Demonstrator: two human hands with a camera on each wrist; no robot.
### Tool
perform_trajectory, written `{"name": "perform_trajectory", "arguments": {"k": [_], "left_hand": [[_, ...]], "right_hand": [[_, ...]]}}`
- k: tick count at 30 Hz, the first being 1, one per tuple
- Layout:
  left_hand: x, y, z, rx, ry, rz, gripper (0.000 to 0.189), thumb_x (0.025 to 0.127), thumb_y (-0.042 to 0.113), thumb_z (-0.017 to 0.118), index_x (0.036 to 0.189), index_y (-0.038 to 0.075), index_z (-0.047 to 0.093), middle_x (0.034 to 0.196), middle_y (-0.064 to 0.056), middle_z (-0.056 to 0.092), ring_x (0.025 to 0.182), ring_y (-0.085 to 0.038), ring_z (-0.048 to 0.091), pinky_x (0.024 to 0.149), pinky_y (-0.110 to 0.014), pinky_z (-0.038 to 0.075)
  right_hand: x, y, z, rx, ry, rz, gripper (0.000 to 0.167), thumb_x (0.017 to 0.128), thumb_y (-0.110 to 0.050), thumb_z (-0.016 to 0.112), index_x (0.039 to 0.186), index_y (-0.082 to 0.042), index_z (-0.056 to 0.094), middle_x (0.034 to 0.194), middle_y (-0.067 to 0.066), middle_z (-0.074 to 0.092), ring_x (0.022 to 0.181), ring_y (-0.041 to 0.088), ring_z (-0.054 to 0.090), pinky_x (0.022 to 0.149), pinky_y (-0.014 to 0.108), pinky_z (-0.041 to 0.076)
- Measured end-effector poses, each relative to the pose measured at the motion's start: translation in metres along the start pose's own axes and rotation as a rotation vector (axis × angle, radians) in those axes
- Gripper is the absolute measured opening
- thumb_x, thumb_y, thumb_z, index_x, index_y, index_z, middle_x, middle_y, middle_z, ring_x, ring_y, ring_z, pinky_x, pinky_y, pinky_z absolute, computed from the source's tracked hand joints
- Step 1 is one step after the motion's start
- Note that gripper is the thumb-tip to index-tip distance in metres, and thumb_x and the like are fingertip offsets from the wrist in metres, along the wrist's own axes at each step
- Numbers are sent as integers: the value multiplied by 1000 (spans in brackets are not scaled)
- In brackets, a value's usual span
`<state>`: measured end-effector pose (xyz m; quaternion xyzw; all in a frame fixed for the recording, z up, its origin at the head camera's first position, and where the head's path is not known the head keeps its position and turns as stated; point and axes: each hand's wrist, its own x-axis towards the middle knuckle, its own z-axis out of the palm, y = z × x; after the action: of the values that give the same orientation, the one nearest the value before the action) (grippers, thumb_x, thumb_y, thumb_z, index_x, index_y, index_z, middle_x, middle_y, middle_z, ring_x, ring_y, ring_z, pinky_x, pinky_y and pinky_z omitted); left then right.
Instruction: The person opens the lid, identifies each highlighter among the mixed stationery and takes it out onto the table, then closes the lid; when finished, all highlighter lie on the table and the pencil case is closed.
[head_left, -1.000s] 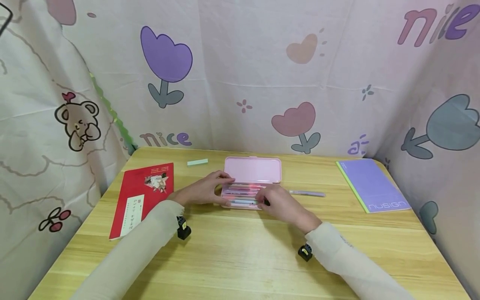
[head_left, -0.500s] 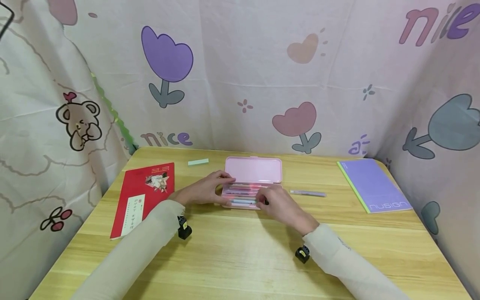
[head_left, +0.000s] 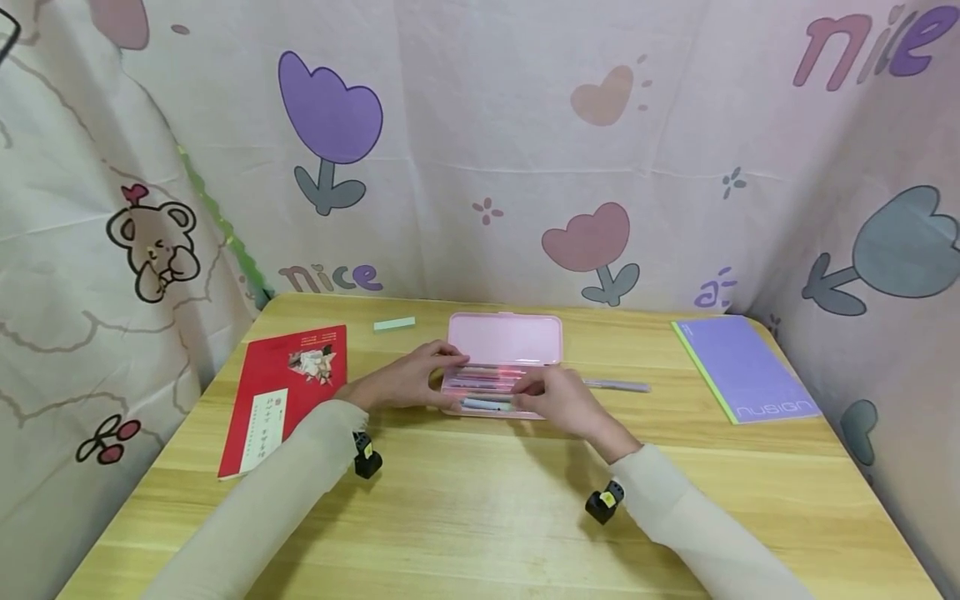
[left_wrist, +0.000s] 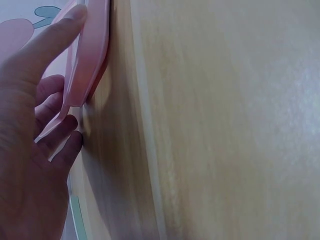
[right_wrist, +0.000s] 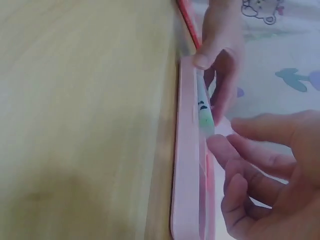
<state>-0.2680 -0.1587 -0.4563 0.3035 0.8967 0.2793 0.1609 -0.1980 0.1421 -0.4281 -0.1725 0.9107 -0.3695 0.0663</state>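
A pink pencil case [head_left: 506, 339] lies with its lid raised back at the middle of the table, several pens in its tray. My left hand [head_left: 405, 379] holds the left end of the case; in the left wrist view its thumb [left_wrist: 60, 30] lies on the front wall [left_wrist: 92, 55] and the fingers are behind. A pale pen with a green end [right_wrist: 205, 112] sits along the tray's front side. My right hand [head_left: 558, 400] is over the tray's right part, fingers bent. In the right wrist view, the fingertips [right_wrist: 218, 145] are beside the pen's green end, with nothing pinched between thumb and fingers.
A silvery-purple pen [head_left: 618, 386] lies right of the case. A red booklet [head_left: 258, 367] is at the left, partly under the left forearm. A pale green strip [head_left: 394, 324] lies behind, and a purple notebook [head_left: 750, 367] at the right. A patterned curtain [head_left: 480, 150] surrounds the table.
My right hand has lifted slightly and its fingers have come off the pale pen, whose green end now shows. The left hand stays on the case.
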Motion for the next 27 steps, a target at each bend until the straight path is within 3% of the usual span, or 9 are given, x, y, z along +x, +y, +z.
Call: {"name": "perform_trajectory", "arguments": {"k": [5,13,18,27], "left_hand": [[0,-2,0,10,-2,10,95,87,63,85,165,21,50,166,-7,43,149,-31,42,126,-64,40],[0,-1,1,-2,5,8,94,87,60,87,165,21,51,164,-6,44,147,-29,43,127,-62,40],[0,-1,1,0,6,8,96,86,60,87,165,20,50,165,-6,43,150,-30,42,127,-62,40],[0,-2,1,3,2,8,95,87,61,86,165,21,50,165,-7,43,149,-30,42,127,-62,40]], "right_hand": [[3,5,9,-68,-50,-99,13,93,-6,83,106,-4,84,92,2,76,80,10,61,73,24,54],[2,2,12,-124,2,-69,6,96,-3,80,102,-5,82,88,1,70,78,12,58,69,26,51],[-5,13,-7,-128,66,-61,8,100,-8,78,107,-6,81,96,3,71,84,14,62,74,31,56],[-36,62,-65,-105,227,-54,15,96,-7,81,111,-5,79,100,6,72,89,16,65,77,24,57]]}}
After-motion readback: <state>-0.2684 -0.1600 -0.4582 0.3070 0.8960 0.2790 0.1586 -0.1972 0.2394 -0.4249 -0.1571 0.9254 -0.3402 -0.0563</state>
